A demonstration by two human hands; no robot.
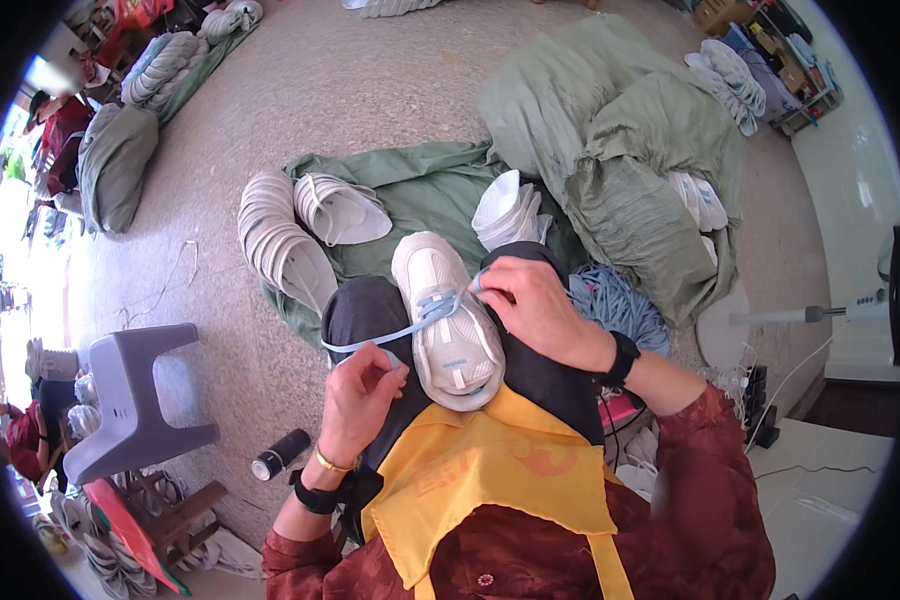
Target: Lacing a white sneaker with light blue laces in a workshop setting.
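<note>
A white sneaker (440, 262) rests between my knees, its toe pointing away from me. A light blue shoelace (380, 338) runs through its upper eyelets and loops out to the left over my dark trouser leg. My left hand (358, 398), left of the shoe's heel end, is closed in a pinch on a blue lace end. At the shoe's right side, my right hand (538, 308) pinches another part of the lace between thumb and forefinger. A bundle of blue laces (618, 308) lies beyond my right knee.
Stacked white shoe uppers (270, 232) lie on a green cloth (420, 185) ahead. To the far right sits a big green sack (650, 150) with shoe parts. A grey plastic stool (135, 400) and a dark cylinder (282, 453) stand left. A fan (810, 313) is at right.
</note>
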